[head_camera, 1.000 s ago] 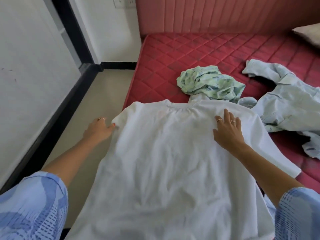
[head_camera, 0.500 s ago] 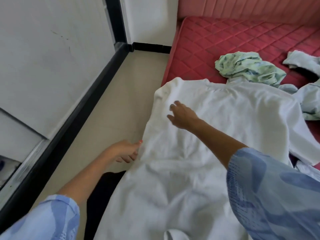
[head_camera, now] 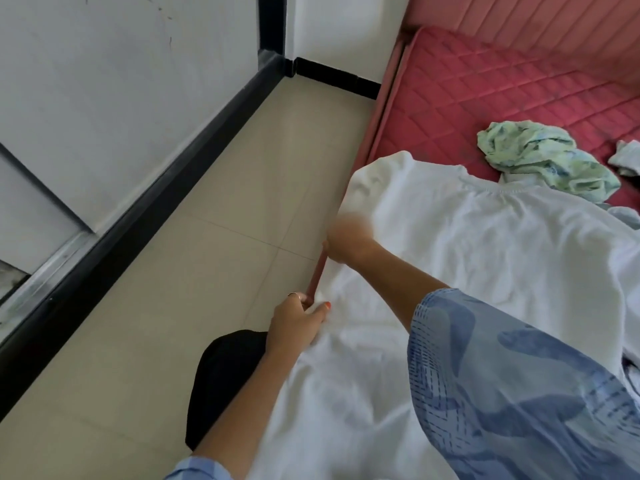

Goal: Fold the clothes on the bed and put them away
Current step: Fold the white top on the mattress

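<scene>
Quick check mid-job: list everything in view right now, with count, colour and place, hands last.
white T-shirt: one, white, spread flat at the mattress's near edge
crumpled garment: one, pale green print, beyond the T-shirt's collar
light blue garment: one, at the right edge, mostly cut off
mattress: one, red, quilted
headboard: one, pink, padded
floor: beige tiles, left of the bed
left hand: grips the T-shirt's left edge
right hand: blurred, at the T-shirt's left side

Red quilted bed [head_camera: 502,84] carries spread white T-shirt [head_camera: 485,258], crumpled green garment [head_camera: 540,157], pale blue garment [head_camera: 627,157].
</scene>
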A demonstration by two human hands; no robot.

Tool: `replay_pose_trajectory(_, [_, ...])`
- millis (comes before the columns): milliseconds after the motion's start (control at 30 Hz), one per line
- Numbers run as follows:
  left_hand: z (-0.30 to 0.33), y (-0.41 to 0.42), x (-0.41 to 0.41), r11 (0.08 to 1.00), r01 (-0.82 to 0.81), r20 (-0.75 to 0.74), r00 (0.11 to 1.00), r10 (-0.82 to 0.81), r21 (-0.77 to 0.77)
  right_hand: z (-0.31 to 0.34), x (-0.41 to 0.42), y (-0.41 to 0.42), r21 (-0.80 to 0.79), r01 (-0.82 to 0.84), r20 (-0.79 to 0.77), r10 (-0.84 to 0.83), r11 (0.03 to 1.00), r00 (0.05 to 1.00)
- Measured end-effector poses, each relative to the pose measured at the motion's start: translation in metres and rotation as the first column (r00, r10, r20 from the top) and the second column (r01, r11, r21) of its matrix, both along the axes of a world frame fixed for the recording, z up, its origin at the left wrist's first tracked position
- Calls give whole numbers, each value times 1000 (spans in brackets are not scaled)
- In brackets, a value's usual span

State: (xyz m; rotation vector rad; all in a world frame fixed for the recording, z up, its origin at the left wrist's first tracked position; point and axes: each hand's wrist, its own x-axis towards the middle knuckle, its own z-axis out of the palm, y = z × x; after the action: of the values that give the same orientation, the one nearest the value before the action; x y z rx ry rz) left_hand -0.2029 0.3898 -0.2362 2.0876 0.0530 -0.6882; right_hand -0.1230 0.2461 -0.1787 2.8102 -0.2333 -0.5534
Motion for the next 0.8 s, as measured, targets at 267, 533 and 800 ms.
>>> replay_pose_trajectory(267, [-13,-5,11,1000,9,-75,997,-10,-19,-27,46,3,-339,-13,-80,-15,941,997])
replay_pose_trajectory(533, [-7,-8,14,994,31,95,995,-21,-102,-39,80,-10,-228,21,10,-20,973,1000])
replay_pose_trajectory(800, [9,-4,11,977,112,91,991,-97,-183,39,59,-95,950,-36,309,-920,309,242])
